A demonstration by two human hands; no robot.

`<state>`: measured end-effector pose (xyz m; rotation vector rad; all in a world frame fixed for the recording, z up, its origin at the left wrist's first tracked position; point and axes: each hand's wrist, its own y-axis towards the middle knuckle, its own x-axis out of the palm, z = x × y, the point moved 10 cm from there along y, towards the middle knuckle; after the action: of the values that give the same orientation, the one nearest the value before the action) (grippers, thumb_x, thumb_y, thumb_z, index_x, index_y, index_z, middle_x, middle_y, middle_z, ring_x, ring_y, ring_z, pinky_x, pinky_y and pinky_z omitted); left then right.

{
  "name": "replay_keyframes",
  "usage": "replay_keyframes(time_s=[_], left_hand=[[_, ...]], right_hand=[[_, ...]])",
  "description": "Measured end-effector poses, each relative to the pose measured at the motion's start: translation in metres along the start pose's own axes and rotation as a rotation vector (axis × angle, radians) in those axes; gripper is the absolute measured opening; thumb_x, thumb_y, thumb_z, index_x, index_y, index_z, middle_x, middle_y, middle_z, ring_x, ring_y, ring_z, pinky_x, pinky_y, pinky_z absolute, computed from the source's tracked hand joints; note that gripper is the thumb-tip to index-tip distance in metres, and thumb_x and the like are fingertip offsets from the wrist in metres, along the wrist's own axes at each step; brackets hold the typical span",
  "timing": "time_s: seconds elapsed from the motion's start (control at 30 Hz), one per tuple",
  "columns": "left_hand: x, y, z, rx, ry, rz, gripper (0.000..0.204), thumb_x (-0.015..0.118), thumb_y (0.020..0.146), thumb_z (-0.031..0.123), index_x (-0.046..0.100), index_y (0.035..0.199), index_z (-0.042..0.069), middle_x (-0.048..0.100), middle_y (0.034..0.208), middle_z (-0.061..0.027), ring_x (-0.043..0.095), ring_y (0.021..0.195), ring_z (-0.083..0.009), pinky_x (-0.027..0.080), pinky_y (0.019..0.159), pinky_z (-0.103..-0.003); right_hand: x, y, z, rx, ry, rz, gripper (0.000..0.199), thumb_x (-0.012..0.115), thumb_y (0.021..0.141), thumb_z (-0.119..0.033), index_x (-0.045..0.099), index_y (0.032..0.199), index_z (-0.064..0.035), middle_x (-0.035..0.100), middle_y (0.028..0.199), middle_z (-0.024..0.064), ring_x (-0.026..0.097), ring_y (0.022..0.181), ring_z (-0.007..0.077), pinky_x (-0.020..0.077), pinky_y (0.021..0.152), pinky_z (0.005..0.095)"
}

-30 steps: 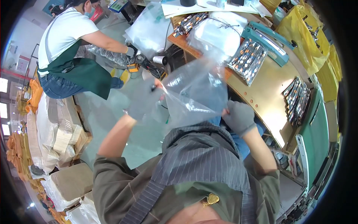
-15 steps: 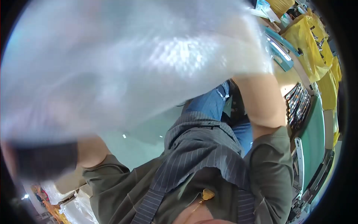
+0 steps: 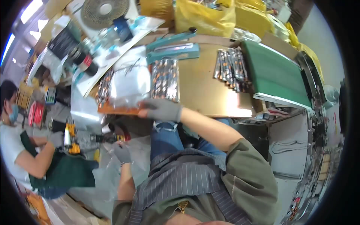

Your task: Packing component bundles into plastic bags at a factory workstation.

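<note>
My right hand (image 3: 162, 110), in a grey glove, reaches left along the table's near edge. Its fingers are apart at the near end of a stack of clear plastic bags (image 3: 131, 84). Rows of shiny, dark-and-orange patterned wrapped pieces (image 3: 165, 78) lie just beyond it. Below the table edge on the left, my gloved left hand (image 3: 122, 153) is closed on a large clear plastic bag (image 3: 140, 152), which hangs down in thin folds. Its fingertips are small and blurred. A black and yellow tool-like object (image 3: 108, 138) is just past that hand.
A teal bag sealer (image 3: 174, 52) stands at the back of the table, with more wrapped pieces (image 3: 230, 67) and a green conveyor belt (image 3: 277, 73) to the right. Yellow bags (image 3: 206, 17) line the back. At left are a fan (image 3: 105, 11) and a co-worker (image 3: 28, 153).
The big clear plastic that covered much of the view has dropped to the lower left. My view has turned toward the table, and my right hand now shows at its near edge.
</note>
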<state>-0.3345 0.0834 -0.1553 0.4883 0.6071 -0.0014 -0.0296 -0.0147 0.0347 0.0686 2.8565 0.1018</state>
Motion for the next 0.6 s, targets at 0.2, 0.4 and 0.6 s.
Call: replay_keyframes(time_s=[0.2, 0.4, 0.6], left_hand=[[0.170, -0.037, 0.074, 0.013, 0.357, -0.648, 0.013, 0.054, 0.078, 0.013, 0.056, 0.079, 0.000, 0.060, 0.078, -0.0211, 0.058, 0.078, -0.0386, 0.045, 0.070, -0.045], [0.190, -0.008, 0.260, -0.021, -0.267, -0.858, 0.020, 0.059, 0.080, 0.014, 0.062, 0.089, -0.003, 0.063, 0.079, -0.0189, 0.062, 0.074, -0.0342, 0.049, 0.071, -0.041], [0.336, 0.051, 0.451, 0.634, 0.110, -0.592, 0.053, 0.055, 0.086, 0.038, 0.048, 0.119, -0.004, 0.055, 0.109, -0.0256, 0.054, 0.103, -0.0375, 0.043, 0.088, -0.044]], right_hand=[[-0.351, -0.122, 0.134, 0.561, -0.961, 0.938, 0.091, 0.060, 0.074, -0.057, 0.032, 0.134, 0.0054, 0.038, 0.130, 0.0334, 0.039, 0.121, 0.0439, 0.0342, 0.101, 0.0414], [-0.461, -0.216, 0.243, 1.099, -0.580, 0.986, 0.093, 0.040, 0.082, -0.066, 0.024, 0.139, 0.0045, 0.037, 0.133, 0.0338, 0.042, 0.122, 0.0422, 0.0350, 0.101, 0.0422], [-0.480, -0.243, 0.272, 1.121, -0.510, 1.181, 0.093, 0.034, 0.081, -0.072, 0.048, 0.121, 0.0106, 0.053, 0.112, 0.0355, 0.051, 0.109, 0.0460, 0.0396, 0.095, 0.0451]])
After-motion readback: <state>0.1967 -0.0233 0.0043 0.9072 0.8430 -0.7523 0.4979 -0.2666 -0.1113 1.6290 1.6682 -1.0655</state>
